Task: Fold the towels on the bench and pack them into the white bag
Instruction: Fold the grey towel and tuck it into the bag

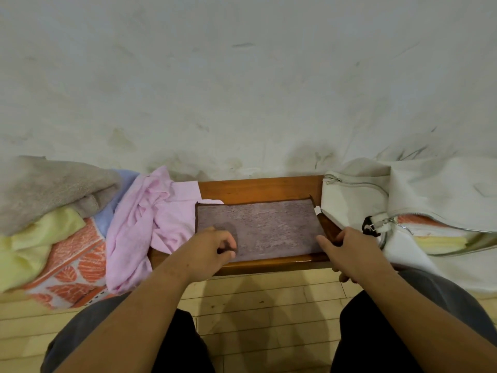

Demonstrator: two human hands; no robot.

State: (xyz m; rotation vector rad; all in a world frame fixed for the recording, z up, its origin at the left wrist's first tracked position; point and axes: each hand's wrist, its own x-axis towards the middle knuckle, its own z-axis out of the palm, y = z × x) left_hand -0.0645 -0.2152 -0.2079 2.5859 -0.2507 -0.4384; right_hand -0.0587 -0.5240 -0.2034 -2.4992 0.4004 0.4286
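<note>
- Pinched near-left edge of mauve towel (pixel 258 227) with left grip (pixel 215 247).
- Held its near-right corner with right grip (pixel 347 247), thumb on top.
- Lay flat on desk (pixel 258 188) between pink towel (pixel 139 216) and white bag (pixel 355 195), bare wood behind.

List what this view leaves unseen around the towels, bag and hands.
Head view:
- white bag: contents mostly under its flap; right end cut off by the frame.
- blue towel: mostly buried under grey towel and pink towel.
- left hand, right hand: fingertips hidden, grip on purple towel unclear.
</note>
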